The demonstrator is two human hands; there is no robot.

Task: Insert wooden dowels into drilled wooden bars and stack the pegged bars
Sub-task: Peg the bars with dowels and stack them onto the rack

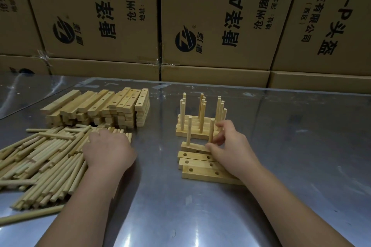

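A heap of loose wooden dowels (40, 158) lies at the left, and my left hand (108, 150) rests on its right edge, fingers curled down into the dowels. Several drilled bars (200, 168) lie side by side at centre right. The farthest of them (195, 147) has one dowel (189, 131) upright at its left end. My right hand (230, 144) pinches a second upright dowel (211, 130) at that bar's middle. Behind stands a group of pegged bars (196, 126) with many upright dowels.
A stack of drilled bars without pegs (100, 110) sits at the back left. Printed cardboard boxes (180, 18) form a wall behind the shiny metal table (301, 146).
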